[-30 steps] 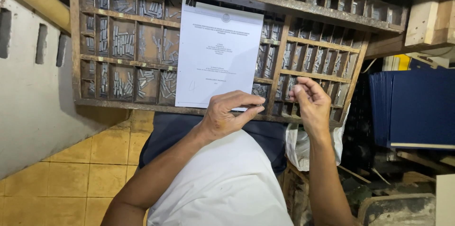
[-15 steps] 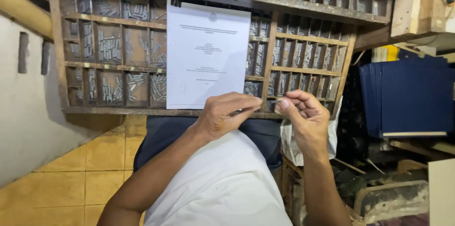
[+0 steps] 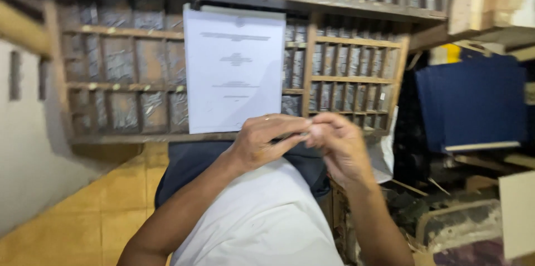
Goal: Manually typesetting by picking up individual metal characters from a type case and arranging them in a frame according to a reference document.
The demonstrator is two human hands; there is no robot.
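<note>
Before the wooden type case point(image 3: 356, 76), both hands met at its lower edge.
One second earlier the right hand point(image 3: 340, 143) was reaching into the small compartments; now it had come back beside the left hand point(image 3: 262, 143), fingertips touching, pinching something small that I cannot tell through blur. A white printed sheet point(image 3: 234, 68) leaned on the case, covering its middle; blue boards point(image 3: 473, 104) stood right.

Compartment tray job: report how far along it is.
Done: a white printed sheet stands propped against the wooden compartment tray. In hand: the left hand and right hand meet fingertip to fingertip before the tray's lower edge; anything pinched there is too blurred to tell. Left: unclear; no finished piece shows.
</note>
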